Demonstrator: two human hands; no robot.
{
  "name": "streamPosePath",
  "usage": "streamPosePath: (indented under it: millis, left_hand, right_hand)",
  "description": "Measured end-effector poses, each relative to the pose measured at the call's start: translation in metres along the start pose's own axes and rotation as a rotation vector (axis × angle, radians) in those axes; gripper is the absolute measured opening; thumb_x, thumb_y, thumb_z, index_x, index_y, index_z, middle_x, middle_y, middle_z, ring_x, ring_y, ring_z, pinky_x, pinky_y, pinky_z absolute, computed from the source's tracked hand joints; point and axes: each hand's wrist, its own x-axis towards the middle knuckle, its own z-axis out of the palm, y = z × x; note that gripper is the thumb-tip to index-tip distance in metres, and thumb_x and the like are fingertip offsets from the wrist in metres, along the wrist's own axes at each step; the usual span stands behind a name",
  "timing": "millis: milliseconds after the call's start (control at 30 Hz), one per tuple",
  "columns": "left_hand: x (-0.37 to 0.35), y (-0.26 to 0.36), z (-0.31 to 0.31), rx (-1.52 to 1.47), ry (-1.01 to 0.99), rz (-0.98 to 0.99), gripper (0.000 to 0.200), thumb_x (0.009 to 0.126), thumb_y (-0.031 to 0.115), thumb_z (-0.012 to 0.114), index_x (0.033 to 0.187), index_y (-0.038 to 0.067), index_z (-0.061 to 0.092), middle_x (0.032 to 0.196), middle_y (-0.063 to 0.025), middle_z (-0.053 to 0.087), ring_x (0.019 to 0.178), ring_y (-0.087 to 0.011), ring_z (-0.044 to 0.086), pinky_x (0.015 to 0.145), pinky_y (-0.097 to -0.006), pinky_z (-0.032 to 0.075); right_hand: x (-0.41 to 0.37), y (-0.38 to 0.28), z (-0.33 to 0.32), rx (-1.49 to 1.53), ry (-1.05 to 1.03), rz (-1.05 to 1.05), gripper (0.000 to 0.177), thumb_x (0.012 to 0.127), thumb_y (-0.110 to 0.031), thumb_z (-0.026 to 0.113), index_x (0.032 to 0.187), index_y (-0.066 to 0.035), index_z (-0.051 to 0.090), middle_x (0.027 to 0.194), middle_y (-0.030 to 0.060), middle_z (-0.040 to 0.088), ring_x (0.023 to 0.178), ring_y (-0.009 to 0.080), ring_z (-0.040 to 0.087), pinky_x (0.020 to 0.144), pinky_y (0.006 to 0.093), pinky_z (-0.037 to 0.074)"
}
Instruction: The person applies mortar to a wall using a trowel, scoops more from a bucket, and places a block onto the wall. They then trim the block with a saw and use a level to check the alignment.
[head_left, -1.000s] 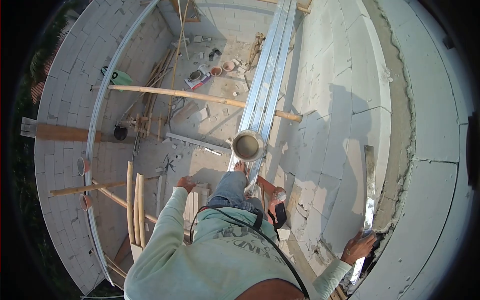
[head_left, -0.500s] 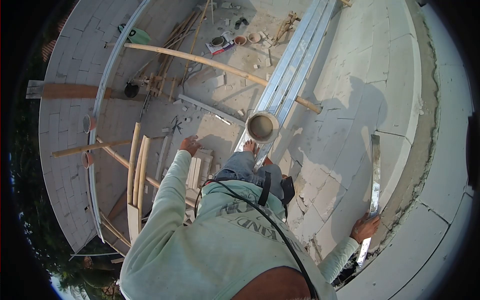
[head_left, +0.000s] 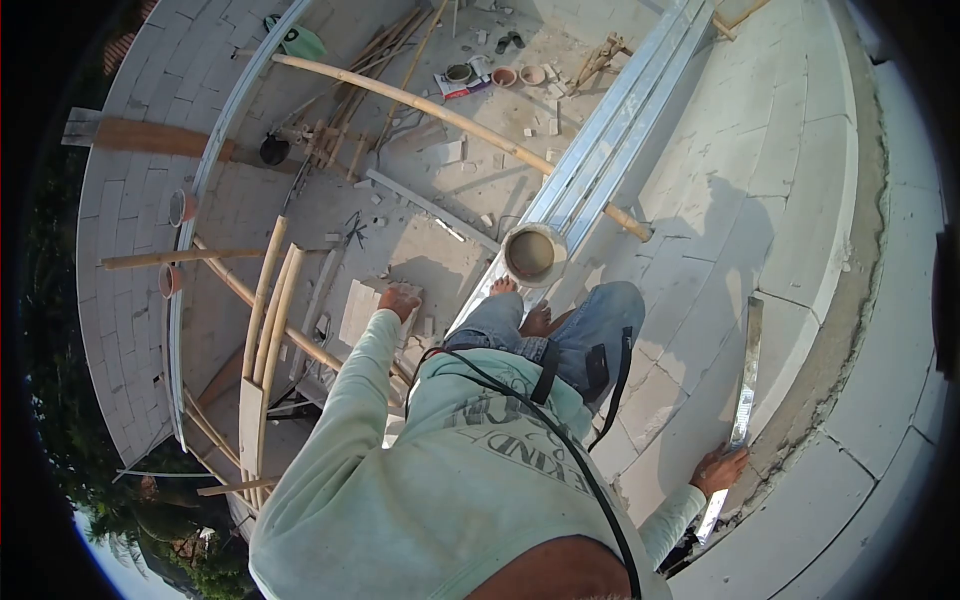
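Observation:
My right hand (head_left: 718, 470) is wrapped around a long, flat, shiny metal strip (head_left: 746, 395) near its lower end. The strip lies along the inner side of the block wall, beside the rough mortar edge (head_left: 850, 370). My left hand (head_left: 402, 300) is out in front on the left, its fingers loosely apart with nothing seen in them. In this view it overlaps the pale blocks (head_left: 360, 312) on the floor below. A round bucket (head_left: 530, 254) with grey contents stands on the metal planks (head_left: 600, 130), just ahead of my bare feet (head_left: 536, 318).
Bamboo poles (head_left: 420, 105) cross under the planks, and more poles (head_left: 268, 320) rise at the left. The floor far below holds rubble, bowls (head_left: 504, 76) and a bag (head_left: 462, 84). Block walls (head_left: 770, 190) curve around on both sides.
My left hand has shifted slightly right and down. One knee has swung out to the right, baring both feet. The view has tilted a little; my right hand keeps its hold on the strip.

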Motion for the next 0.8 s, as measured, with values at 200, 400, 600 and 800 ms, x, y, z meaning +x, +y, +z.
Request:
streamPosePath:
  millis: [200, 400, 600, 800]
  left_hand:
    - [0.003, -0.012, -0.001, 0.200, 0.071, 0.198, 0.049, 0.072, 0.029, 0.067, 0.115, 0.004, 0.065, 0.118, -0.0181, 0.063, 0.109, -0.0317, 0.060, 0.096, -0.0364, 0.046]
    - [0.008, -0.014, 0.010, -0.069, 0.103, 0.134, 0.052, 0.072, 0.026, 0.069, 0.115, 0.000, 0.064, 0.112, -0.0207, 0.065, 0.105, -0.0305, 0.063, 0.094, -0.0353, 0.047]
    - [0.006, -0.023, 0.032, -0.203, 0.094, -0.075, 0.055, 0.071, 0.023, 0.071, 0.120, -0.001, 0.060, 0.111, -0.0199, 0.066, 0.104, -0.0284, 0.063, 0.091, -0.0353, 0.048]
    - [0.057, -0.022, 0.031, -0.475, 0.088, -0.283, 0.057, 0.075, 0.022, 0.070, 0.126, 0.002, 0.056, 0.115, -0.0184, 0.064, 0.106, -0.0327, 0.061, 0.082, -0.0473, 0.052]
  right_hand:
    - [0.004, -0.014, -0.019, 0.035, -0.055, 0.047, 0.041, 0.089, -0.027, 0.058, 0.118, 0.000, 0.046, 0.116, 0.0230, 0.053, 0.106, 0.0417, 0.053, 0.086, 0.0504, 0.044]
    - [0.007, -0.017, -0.024, 0.043, -0.071, 0.049, 0.041, 0.089, -0.029, 0.058, 0.116, -0.001, 0.047, 0.115, 0.0209, 0.053, 0.105, 0.0410, 0.054, 0.086, 0.0493, 0.044]
    - [0.029, -0.047, -0.043, -0.012, -0.021, 0.078, 0.041, 0.087, -0.031, 0.061, 0.114, -0.003, 0.048, 0.115, 0.0174, 0.055, 0.102, 0.0377, 0.057, 0.085, 0.0465, 0.045]
    - [0.128, -0.168, -0.034, 0.414, 0.012, 0.035, 0.036, 0.090, -0.030, 0.061, 0.110, -0.001, 0.051, 0.107, 0.0162, 0.056, 0.093, 0.0389, 0.059, 0.076, 0.0485, 0.047]
